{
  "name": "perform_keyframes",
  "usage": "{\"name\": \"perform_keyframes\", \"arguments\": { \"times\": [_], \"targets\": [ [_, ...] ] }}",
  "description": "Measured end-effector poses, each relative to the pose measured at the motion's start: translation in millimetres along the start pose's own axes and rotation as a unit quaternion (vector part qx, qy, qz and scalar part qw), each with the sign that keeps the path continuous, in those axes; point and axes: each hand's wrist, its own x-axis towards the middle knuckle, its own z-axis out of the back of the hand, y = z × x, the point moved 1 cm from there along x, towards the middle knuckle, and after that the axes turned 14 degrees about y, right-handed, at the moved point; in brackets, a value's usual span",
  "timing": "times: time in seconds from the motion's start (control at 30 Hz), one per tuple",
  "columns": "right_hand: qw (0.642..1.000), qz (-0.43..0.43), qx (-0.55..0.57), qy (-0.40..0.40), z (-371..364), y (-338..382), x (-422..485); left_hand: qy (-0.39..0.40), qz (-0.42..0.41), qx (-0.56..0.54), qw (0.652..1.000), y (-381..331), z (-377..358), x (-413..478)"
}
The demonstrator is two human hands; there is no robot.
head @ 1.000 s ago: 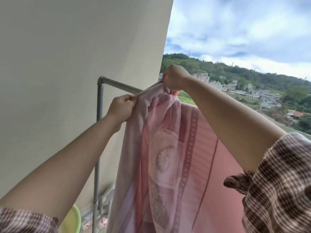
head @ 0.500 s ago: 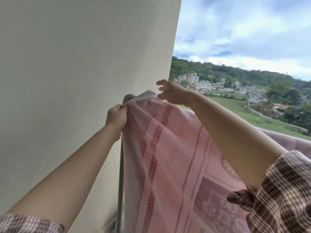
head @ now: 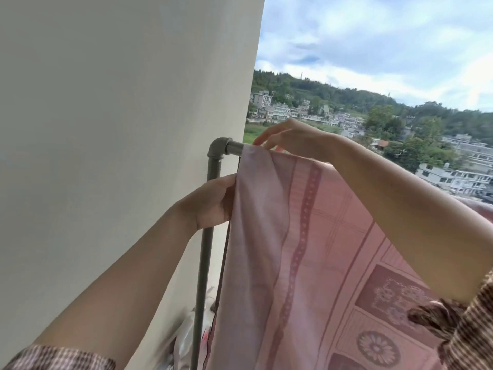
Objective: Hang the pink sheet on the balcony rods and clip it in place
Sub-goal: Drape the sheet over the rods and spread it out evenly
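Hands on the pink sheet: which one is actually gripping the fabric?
The left hand, lower down, pinches the side edge of the pink sheet beside the upright pipe. The right hand only rests outstretched on the top edge.

2 short brown-and-cream checked sleeves: left sleeve flat-edged, right sleeve with a gathered, ruffled cuff.

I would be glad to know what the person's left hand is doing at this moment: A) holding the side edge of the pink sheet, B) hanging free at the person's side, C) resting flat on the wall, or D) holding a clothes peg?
A: the left hand has its fingers curled round the hanging side edge of the pink sheet, just in front of the upright pipe.
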Motion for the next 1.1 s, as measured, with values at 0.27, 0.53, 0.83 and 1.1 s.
{"name": "perform_keyframes", "arguments": {
  "times": [0.27, 0.53, 0.83, 1.1],
  "targets": [
    [0.999, 0.033, 0.029, -0.026, -7, 10, 25, -0.116, -0.058, 0.073, 0.989, -40, 23, -16],
    [0.972, 0.020, 0.226, 0.069, -6, 25, 45, -0.233, -0.164, 0.244, 0.927, -81, 14, -24],
    [0.964, 0.009, 0.260, 0.047, 8, 44, 56, -0.275, -0.148, 0.277, 0.909, -93, 19, -23],
    [0.991, 0.006, -0.097, -0.095, -4, 42, 68, -0.367, -0.074, 0.087, 0.923, -57, 61, -11]
  ]
}}
